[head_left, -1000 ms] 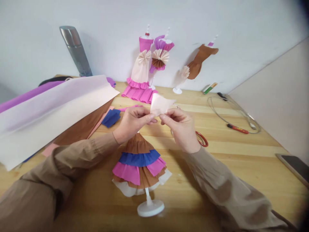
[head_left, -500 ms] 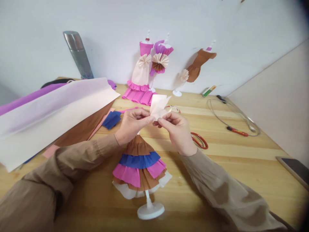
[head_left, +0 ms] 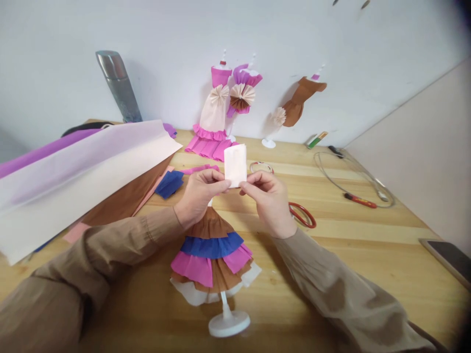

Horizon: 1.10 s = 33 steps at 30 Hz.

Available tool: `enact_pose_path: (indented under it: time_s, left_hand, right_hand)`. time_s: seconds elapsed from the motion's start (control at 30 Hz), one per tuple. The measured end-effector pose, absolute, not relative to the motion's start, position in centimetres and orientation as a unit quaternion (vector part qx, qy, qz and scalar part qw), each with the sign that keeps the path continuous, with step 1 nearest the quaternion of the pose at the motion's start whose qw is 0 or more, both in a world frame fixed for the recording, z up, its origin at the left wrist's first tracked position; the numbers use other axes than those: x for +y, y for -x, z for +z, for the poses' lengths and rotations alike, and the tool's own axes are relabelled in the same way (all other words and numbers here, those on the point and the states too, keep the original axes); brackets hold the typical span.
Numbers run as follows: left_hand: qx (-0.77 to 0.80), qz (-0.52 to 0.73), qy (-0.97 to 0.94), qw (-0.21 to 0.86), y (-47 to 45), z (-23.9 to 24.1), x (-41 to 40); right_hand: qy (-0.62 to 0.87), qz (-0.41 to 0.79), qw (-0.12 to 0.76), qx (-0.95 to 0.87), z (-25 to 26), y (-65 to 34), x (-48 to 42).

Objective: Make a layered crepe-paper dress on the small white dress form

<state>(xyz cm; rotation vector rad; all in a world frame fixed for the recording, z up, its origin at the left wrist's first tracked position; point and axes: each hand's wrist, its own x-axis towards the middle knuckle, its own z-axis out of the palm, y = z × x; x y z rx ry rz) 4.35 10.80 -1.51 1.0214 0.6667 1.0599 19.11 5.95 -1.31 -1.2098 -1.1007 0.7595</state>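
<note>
A small folded piece of cream crepe paper [head_left: 235, 165] stands upright between my hands, roughly rectangular. My left hand [head_left: 202, 192] pinches its lower left corner between thumb and fingers. At the lower right corner my right hand [head_left: 270, 200] pinches it the same way. Just below and nearer to me is a miniature dress form on a white round base [head_left: 229, 323]. It wears a tiered paper skirt [head_left: 211, 250] in brown, blue, pink and white. My hands and wrists partly hide the top of this form.
Large paper sheets [head_left: 91, 171] and blue scraps [head_left: 169, 184] lie at left near a grey flask [head_left: 121, 88]. Several dressed forms, one in brown [head_left: 303, 100], stand along the wall. Red-handled scissors [head_left: 302, 214], a cable [head_left: 353, 171] and a phone [head_left: 447, 257] lie at right.
The loose, flared cream paper has been folded into a compact rectangle. Both hands still pinch its lower corners and have barely moved.
</note>
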Motion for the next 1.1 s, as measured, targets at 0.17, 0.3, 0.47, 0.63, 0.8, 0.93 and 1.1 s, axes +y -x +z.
enact_pose_path:
  time_s: [0.17,0.3,0.47,0.63,0.8,0.93,1.1]
  left_hand:
    - [0.301,0.471,-0.46,0.69,-4.4,-1.7,10.8]
    - [0.294,0.466,-0.449,0.703,-4.3,-1.6,10.7]
    - [0.278,0.4,-0.442,0.753,-3.9,-0.7,10.6]
    - [0.253,0.357,-0.491,0.753,-3.7,-0.9,11.0]
    - [0.23,0.38,-0.518,0.731,-4.0,-1.6,11.1]
    - [0.23,0.391,-0.515,0.727,-4.0,-1.4,11.0]
    - [0.247,0.402,-0.516,0.715,-4.1,-1.0,10.9]
  right_hand:
    - [0.528,0.341,0.616,-0.475,-1.3,-19.1,5.9]
    - [0.527,0.347,0.617,-0.47,-1.5,-19.3,6.0]
    - [0.522,0.353,0.615,-0.473,-1.7,-19.5,6.3]
    - [0.516,0.354,0.604,-0.495,-1.5,-19.3,6.1]
    - [0.502,0.359,0.596,-0.514,-1.5,-19.4,5.9]
    - [0.476,0.379,0.604,-0.515,-1.4,-19.4,5.8]
    - [0.451,0.443,0.573,-0.522,-1.0,-19.2,5.6]
